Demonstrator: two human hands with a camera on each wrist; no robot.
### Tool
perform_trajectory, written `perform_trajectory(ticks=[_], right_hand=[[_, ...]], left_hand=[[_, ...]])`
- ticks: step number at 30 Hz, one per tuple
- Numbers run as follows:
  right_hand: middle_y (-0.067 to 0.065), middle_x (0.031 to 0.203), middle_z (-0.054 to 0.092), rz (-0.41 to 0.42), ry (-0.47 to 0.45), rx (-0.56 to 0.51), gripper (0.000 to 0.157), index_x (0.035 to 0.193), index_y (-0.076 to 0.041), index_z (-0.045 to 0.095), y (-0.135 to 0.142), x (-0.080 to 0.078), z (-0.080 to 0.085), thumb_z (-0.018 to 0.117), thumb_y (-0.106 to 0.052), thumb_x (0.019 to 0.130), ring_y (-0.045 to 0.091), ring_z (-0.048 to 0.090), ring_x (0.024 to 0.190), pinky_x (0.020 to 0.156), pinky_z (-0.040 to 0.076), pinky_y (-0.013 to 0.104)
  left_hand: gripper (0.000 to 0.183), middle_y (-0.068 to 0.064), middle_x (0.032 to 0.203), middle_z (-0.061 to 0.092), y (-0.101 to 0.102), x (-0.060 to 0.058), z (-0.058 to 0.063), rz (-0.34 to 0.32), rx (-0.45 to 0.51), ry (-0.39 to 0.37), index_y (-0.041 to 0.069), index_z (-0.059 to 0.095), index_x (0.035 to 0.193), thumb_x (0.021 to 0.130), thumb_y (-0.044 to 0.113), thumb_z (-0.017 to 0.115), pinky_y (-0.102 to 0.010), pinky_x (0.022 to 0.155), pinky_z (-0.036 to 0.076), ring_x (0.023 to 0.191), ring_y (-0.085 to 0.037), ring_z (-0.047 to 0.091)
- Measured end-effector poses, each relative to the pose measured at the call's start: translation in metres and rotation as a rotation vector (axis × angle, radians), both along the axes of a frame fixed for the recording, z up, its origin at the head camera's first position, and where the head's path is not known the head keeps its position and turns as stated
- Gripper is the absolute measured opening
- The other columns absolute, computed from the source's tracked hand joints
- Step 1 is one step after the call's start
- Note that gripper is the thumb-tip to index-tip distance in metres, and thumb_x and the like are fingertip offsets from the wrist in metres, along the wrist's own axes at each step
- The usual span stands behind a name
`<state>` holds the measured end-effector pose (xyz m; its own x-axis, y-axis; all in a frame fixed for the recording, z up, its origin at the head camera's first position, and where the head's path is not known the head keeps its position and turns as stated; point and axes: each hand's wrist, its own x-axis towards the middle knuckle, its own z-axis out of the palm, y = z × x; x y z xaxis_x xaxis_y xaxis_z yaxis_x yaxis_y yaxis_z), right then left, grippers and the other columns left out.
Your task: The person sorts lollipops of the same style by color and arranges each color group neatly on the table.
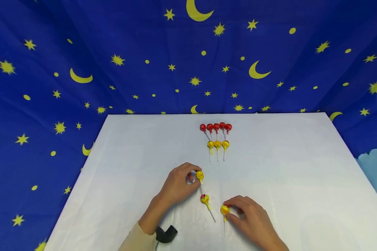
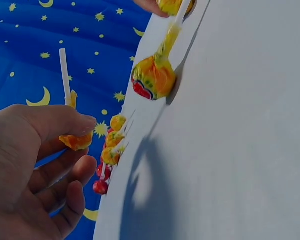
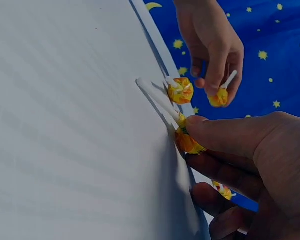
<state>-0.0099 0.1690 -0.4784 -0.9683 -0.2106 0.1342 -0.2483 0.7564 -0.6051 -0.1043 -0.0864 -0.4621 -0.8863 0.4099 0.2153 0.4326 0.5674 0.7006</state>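
Observation:
My left hand (image 1: pixel 179 183) pinches the wrapped head of a yellow lollipop (image 1: pixel 200 176) between thumb and finger; its white stick points toward me in the head view. In the left wrist view this lollipop (image 2: pixel 76 142) appears raised off the table. Just below it, a yellow lollipop with a red patch (image 1: pixel 205 199) lies on the table, untouched, its stick slanting to the lower right. My right hand (image 1: pixel 252 219) pinches another yellow lollipop (image 1: pixel 224 209) by its head, low at the table, stick toward me. Fingers partly cover both held heads.
Farther back on the white table (image 1: pixel 286 157), several red lollipops (image 1: pixel 210 127) lie in a row. Three yellow lollipops (image 1: pixel 217 144) form a row in front of them. A black object (image 1: pixel 166 234) lies beside the left sleeve. A blue star-patterned cloth (image 1: pixel 157 45) hangs behind.

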Motion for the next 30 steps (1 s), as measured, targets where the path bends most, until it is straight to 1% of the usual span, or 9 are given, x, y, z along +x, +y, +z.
perform_trajectory(ticks=[5,11,15,19,24,27,30], right_hand=[[-0.029,0.088,0.057,0.014,-0.035,-0.009,0.032,0.094,-0.038,0.069,0.001,-0.001,0.0,0.086,-0.024,0.07,-0.003,0.049,0.07,0.062,0.043,0.022],[-0.028,0.089,0.058,0.015,-0.03,-0.008,0.033,0.095,-0.037,0.069,0.003,-0.001,0.0,0.087,-0.025,0.07,-0.003,0.049,0.071,0.063,0.044,0.022],[-0.028,0.089,0.057,0.013,-0.045,-0.01,0.032,0.095,-0.038,0.069,0.003,-0.001,0.0,0.086,-0.026,0.07,-0.003,0.049,0.071,0.063,0.044,0.023],[-0.029,0.089,0.056,0.011,-0.065,-0.007,0.032,0.095,-0.038,0.068,0.002,-0.001,0.0,0.086,-0.027,0.071,-0.003,0.049,0.07,0.063,0.043,0.022],[-0.028,0.087,0.056,0.004,-0.06,-0.006,0.033,0.096,-0.037,0.068,0.001,-0.001,0.0,0.086,-0.026,0.071,-0.003,0.048,0.069,0.061,0.042,0.022],[-0.027,0.088,0.057,0.003,-0.062,-0.01,0.033,0.095,-0.037,0.068,0.002,-0.001,0.0,0.086,-0.025,0.07,-0.003,0.049,0.069,0.061,0.042,0.022],[-0.027,0.088,0.057,0.007,-0.078,-0.013,0.033,0.095,-0.037,0.068,0.002,-0.001,0.0,0.086,-0.025,0.071,-0.003,0.049,0.069,0.061,0.043,0.023]], left_hand=[[0.029,0.006,0.084,0.059,0.002,-0.01,-0.002,0.033,-0.012,0.006,0.019,0.069,0.108,0.08,0.014,0.074,-0.028,0.069,0.046,0.07,-0.011,0.056],[0.029,0.005,0.086,0.059,0.005,-0.022,-0.006,0.009,-0.028,-0.013,0.017,0.069,0.111,0.082,0.015,0.073,-0.029,0.07,0.046,0.072,-0.012,0.056],[0.029,0.004,0.087,0.06,0.005,-0.028,-0.009,0.008,-0.056,-0.021,0.017,0.069,0.111,0.083,0.014,0.073,-0.029,0.07,0.046,0.073,-0.011,0.056],[0.029,0.004,0.088,0.06,0.003,-0.037,-0.01,0.014,-0.079,-0.006,0.016,0.07,0.11,0.082,0.013,0.073,-0.029,0.068,0.045,0.073,-0.012,0.056],[0.028,0.006,0.09,0.061,0.003,-0.05,-0.007,0.01,-0.1,0.019,0.016,0.071,0.109,0.081,0.012,0.072,-0.028,0.067,0.045,0.072,-0.011,0.056],[0.028,0.007,0.093,0.062,0.003,-0.057,-0.006,0.009,-0.105,0.029,0.016,0.071,0.109,0.082,0.015,0.075,-0.028,0.067,0.045,0.072,-0.01,0.057],[0.029,0.007,0.096,0.064,0.003,-0.061,-0.007,-0.007,-0.107,0.043,0.015,0.072,0.111,0.082,0.016,0.075,-0.027,0.067,0.046,0.073,-0.011,0.058]])
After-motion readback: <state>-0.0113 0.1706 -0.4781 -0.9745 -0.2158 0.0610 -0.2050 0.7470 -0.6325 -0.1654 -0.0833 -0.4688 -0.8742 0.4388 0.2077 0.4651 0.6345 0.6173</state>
